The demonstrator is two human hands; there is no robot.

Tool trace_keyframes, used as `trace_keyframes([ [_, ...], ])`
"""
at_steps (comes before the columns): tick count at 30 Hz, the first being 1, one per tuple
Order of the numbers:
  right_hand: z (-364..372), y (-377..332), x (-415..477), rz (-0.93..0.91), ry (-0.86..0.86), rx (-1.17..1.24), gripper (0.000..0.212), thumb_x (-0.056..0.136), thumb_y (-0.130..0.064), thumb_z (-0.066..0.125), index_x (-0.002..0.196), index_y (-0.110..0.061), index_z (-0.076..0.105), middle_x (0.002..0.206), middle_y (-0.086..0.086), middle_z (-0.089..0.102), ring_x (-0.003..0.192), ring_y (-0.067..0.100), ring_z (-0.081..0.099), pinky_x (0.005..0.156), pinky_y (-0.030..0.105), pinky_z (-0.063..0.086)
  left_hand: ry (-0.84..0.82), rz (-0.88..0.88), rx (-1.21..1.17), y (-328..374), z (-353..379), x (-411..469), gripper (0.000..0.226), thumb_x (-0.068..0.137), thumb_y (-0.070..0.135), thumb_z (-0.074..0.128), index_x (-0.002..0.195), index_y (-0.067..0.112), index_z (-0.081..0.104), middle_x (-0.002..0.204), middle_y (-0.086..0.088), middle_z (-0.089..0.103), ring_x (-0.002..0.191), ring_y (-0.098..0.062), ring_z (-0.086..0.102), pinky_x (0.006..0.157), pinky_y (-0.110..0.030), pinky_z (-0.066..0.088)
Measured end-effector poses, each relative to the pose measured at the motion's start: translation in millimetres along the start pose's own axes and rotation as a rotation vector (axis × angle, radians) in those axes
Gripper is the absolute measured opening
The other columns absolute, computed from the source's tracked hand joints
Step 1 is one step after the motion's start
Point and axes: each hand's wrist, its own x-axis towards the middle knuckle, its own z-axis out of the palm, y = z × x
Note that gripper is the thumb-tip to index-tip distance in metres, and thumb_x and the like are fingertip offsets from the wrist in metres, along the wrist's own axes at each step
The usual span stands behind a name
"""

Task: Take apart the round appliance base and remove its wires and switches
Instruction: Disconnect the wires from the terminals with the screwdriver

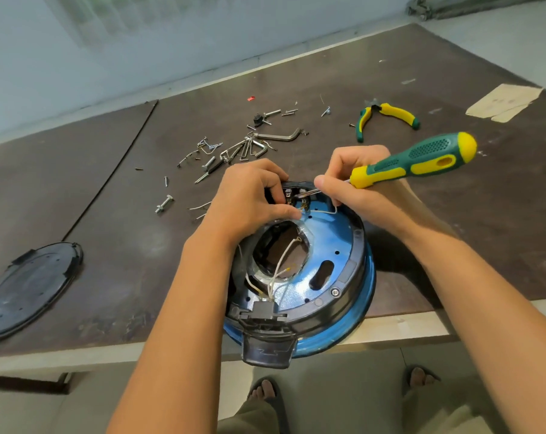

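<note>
Dark brown table [77, 189] with pale edging; pale wall [30, 73] beyond; light floor [343, 389] beneath.

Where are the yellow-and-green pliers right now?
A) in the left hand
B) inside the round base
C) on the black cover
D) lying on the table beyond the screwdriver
D: the pliers lie untouched on the table; the right hand holds the screwdriver, the left hand grips the base.

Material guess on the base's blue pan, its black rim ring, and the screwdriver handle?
Blue pan: likely painted or enamelled sheet metal, glossy; sharp highlights, punched holes.
Black ring: probably moulded plastic, semi-gloss; soft sheen, moulded bosses.
Screwdriver handle: green and yellow plastic, perhaps with a rubbery grip; dimpled green patch, matte look.
</note>
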Motion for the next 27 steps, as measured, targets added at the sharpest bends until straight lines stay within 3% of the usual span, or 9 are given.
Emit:
trace_keyframes([
  [3,0,-2,0,0.004,-0.013,-0.045,0.019,0.091,-0.019,0.076,0.075,-0.011,0.070,0.065,0.002,0.069,0.061,0.016,0.064,0.057,0.020,0.051,0.020,-0.025,0.006,0,-2,-2,0.029,0.061,0.041,0.090,0.068,0.017,0.076,0.107,0.008,0.067,0.094,-0.007,0.062,0.087,-0.036,0.049],
  [8,0,-7,3,-0.016,-0.060,-0.106,0.019,0.090,-0.022,0.078,0.075,-0.012,0.072,0.070,-0.001,0.071,0.066,0.013,0.066,0.058,0.022,0.051,-0.025,-0.066,-0.048,0,-2,-2,0.020,0.066,0.028,0.091,0.072,0.014,0.078,0.110,0.006,0.065,0.096,-0.006,0.060,0.084,-0.025,0.048],
  [11,0,-8,4,-0.031,-0.095,-0.167,0.018,0.090,-0.025,0.077,0.078,-0.013,0.074,0.073,-0.001,0.072,0.069,0.014,0.067,0.062,0.030,0.054,-0.020,-0.072,-0.048,-1,-2,-2,0.018,0.067,0.027,0.090,0.074,0.015,0.080,0.111,0.006,0.066,0.098,-0.007,0.060,0.081,-0.017,0.045],
  [13,0,-7,6,-0.043,-0.113,-0.230,0.020,0.091,-0.028,0.077,0.078,-0.013,0.073,0.073,-0.001,0.072,0.068,0.014,0.066,0.061,0.033,0.054,-0.023,-0.069,-0.045,-1,-2,-2,0.017,0.067,0.026,0.090,0.075,0.016,0.080,0.111,0.006,0.066,0.098,-0.007,0.060,0.082,-0.019,0.045],
  [15,2,-8,8,-0.041,-0.106,-0.263,0.021,0.091,-0.029,0.077,0.076,-0.015,0.072,0.070,-0.004,0.070,0.066,0.011,0.064,0.059,0.026,0.051,-0.030,-0.067,-0.038,0,-3,-2,0.016,0.067,0.026,0.090,0.075,0.016,0.080,0.111,0.006,0.066,0.099,-0.008,0.060,0.084,-0.021,0.045],
  [17,6,-10,9,-0.041,-0.080,-0.278,0.024,0.090,-0.029,0.077,0.071,-0.017,0.069,0.066,-0.006,0.067,0.066,0.006,0.061,0.055,0.012,0.042,-0.036,-0.068,-0.038,0,-3,-2,0.014,0.068,0.024,0.090,0.076,0.016,0.080,0.110,0.005,0.066,0.098,-0.009,0.061,0.085,-0.023,0.045],
  [20,14,-18,9,-0.024,-0.063,-0.317,0.029,0.091,-0.027,0.075,0.066,-0.023,0.060,0.061,-0.010,0.060,0.064,-0.004,0.058,0.054,0.006,0.037,-0.029,-0.060,-0.035,0,-3,-3,0.012,0.070,0.021,0.089,0.075,0.015,0.080,0.109,0.004,0.066,0.096,-0.012,0.062,0.085,-0.028,0.047],
  [23,18,-19,11,0.061,-0.029,-0.242,0.033,0.092,-0.024,0.073,0.064,-0.020,0.057,0.059,-0.007,0.058,0.058,0.001,0.055,0.056,0.011,0.038,-0.025,-0.056,-0.020,0,-2,-3,0.010,0.072,0.022,0.087,0.075,0.018,0.080,0.110,0.005,0.066,0.097,-0.010,0.060,0.087,-0.029,0.045],
  [27,22,-21,12,0.219,0.018,-0.202,0.032,0.093,-0.033,0.067,0.067,-0.018,0.057,0.060,-0.004,0.062,0.065,0.012,0.060,0.076,0.040,0.053,-0.025,-0.058,-0.004,-1,-1,-2,0.008,0.072,0.023,0.086,0.073,0.021,0.079,0.111,0.008,0.065,0.098,-0.007,0.059,0.086,-0.024,0.042],
])
